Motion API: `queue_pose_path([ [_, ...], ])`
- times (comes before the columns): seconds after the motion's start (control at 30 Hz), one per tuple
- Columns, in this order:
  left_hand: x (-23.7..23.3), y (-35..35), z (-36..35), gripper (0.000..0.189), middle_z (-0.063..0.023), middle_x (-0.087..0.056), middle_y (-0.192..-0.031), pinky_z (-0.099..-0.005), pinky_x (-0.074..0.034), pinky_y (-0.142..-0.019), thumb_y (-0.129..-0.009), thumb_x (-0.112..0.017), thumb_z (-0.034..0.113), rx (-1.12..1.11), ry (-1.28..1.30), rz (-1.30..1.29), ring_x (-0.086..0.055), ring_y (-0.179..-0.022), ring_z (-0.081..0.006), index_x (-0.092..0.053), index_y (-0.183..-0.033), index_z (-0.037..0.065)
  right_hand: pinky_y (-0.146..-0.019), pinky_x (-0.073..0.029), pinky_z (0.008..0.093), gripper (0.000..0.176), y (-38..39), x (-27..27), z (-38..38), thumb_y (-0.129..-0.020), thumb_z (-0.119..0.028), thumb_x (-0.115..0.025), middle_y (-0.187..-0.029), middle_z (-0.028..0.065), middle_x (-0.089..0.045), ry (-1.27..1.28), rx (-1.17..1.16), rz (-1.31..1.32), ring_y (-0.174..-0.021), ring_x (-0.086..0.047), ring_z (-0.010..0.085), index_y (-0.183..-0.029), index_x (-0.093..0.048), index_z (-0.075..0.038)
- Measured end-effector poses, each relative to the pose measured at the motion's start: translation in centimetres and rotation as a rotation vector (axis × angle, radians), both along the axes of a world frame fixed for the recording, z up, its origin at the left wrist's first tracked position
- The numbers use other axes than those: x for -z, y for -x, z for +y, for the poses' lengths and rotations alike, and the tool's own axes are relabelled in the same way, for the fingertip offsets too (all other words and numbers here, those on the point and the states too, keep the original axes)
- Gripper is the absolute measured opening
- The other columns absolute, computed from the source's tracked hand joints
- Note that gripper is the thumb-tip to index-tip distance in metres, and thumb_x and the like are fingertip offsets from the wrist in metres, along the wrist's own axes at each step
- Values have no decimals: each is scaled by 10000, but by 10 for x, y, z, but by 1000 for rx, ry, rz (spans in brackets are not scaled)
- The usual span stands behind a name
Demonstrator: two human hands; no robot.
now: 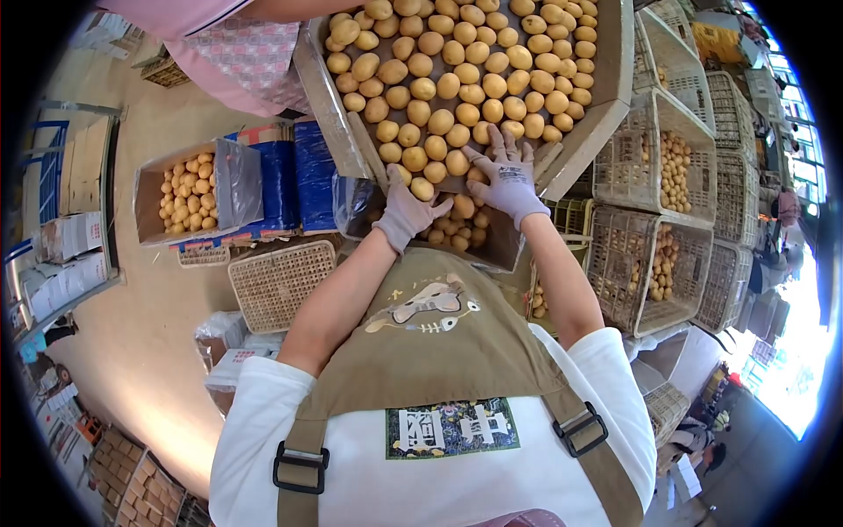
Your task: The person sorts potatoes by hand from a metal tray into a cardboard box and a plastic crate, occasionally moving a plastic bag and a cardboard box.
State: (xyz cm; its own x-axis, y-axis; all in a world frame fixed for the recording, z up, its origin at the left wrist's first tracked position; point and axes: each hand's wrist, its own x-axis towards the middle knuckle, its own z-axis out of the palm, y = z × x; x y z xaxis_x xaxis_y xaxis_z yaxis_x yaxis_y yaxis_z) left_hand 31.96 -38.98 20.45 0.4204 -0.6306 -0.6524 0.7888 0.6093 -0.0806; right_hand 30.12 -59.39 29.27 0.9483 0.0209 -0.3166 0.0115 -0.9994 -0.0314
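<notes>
Yellow potatoes (448,85) cover a wooden sorting tray (580,145) in front of me. My left hand (407,211), in a pale glove, is at the tray's narrow lower opening, its thumb and fingers apart beside a potato (421,189). My right hand (509,180), in a matching glove with dark print, has its fingers spread and touches potatoes at the opening's right side. Right below both hands stands a box (505,250) with more potatoes (457,227) in it, partly hidden by my left hand and apron.
At left, a lined box (237,189) of potatoes stands beside blue wrapped cartons (314,176). An upturned plastic crate (283,285) is near my left forearm. Crates (615,272) with potatoes line the right side. Another person in a pink top (198,53) stands at the tray's upper left.
</notes>
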Motion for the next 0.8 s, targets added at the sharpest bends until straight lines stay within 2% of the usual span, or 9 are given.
queue_pose_path([
  [0.17, -6, -2, 0, 794, 9, -335, -1585, -620, -203, -1146, -931, -296, 756, 64, -103, 65, -266, -1471, -239, -287, -1544, 252, -1187, -101, 614, 620, -11, -4, -10, -822, -487, -645, -1656, 115, -172, -69, 16, 104, -1528, -139, 349, -1420, -521, -384],
  [0.27, 7, 1, 1, 771, 10, -332, -1587, -608, -168, -1152, -940, -308, 737, 142, -165, -50, -239, -1481, -238, -291, -1538, 250, -1176, -138, 630, 551, -32, 18, -26, -810, -479, -659, -1631, 126, -225, -447, 347, -228, -1512, -165, 373, -1339, -602, -336],
  [0.33, 21, 4, 2, 757, 8, -329, -1590, -596, -157, -1158, -946, -322, 724, 193, -217, -179, -234, -1482, -239, -291, -1536, 250, -1157, -179, 634, 503, -26, 4, 1, -812, -460, -666, -1594, 140, -291, -247, 236, -246, -1472, -245, 380, -1285, -649, -291],
  [0.4, 12, 4, 4, 738, 3, -330, -1590, -580, -165, -1162, -955, -339, 703, 182, -197, -127, -247, -1477, -243, -289, -1536, 250, -1136, -216, 638, 491, -20, -2, 5, -823, -447, -665, -1571, 166, -331, -104, 89, -193, -1432, -311, 398, -1276, -664, -259],
  [0.53, -8, 0, 6, 707, -4, -335, -1588, -551, -177, -1171, -972, -375, 663, 139, -124, 5, -268, -1469, -246, -285, -1536, 247, -1160, -157, 649, 634, -32, -3, -18, -827, -520, -642, -1636, 169, -200, -268, 311, -211, -1489, -168, 458, -1430, -518, -370],
  [0.6, -6, -1, 9, 701, -6, -342, -1583, -540, -178, -1175, -979, -392, 645, 96, -97, 90, -270, -1469, -241, -281, -1539, 240, -1160, -158, 643, 639, -23, -5, -6, -831, -518, -640, -1632, 167, -210, -157, 242, -52, -1476, -176, 483, -1438, -511, -367],
  [0.67, 41, 12, 11, 709, -19, -330, -1588, -555, -178, -1175, -977, -402, 639, 435, -523, -569, -244, -1479, -228, -273, -1544, 232, -1160, -153, 637, 644, -17, -9, 0, -839, -514, -634, -1638, 158, -199, -104, 199, 45, -1462, -164, 525, -1451, -497, -368],
  [0.73, 45, 13, 8, 698, -34, -326, -1589, -585, -176, -1169, -981, -413, 611, 435, -566, -677, -244, -1477, -219, -277, -1542, 220, -1159, -153, 643, 646, -15, -6, -7, -842, -515, -629, -1642, 155, -185, -111, 165, 76, -1466, -152, 524, -1456, -492, -369],
  [0.8, 38, 8, 8, 666, -52, -328, -1585, -629, -174, -1158, -991, -425, 561, 122, -244, -223, -270, -1465, -213, -292, -1535, 202, -1163, -194, 606, 604, -14, -8, -8, -848, -504, -622, -1634, 152, -217, -105, 149, 69, -1460, -205, 493, -1425, -537, -347],
])
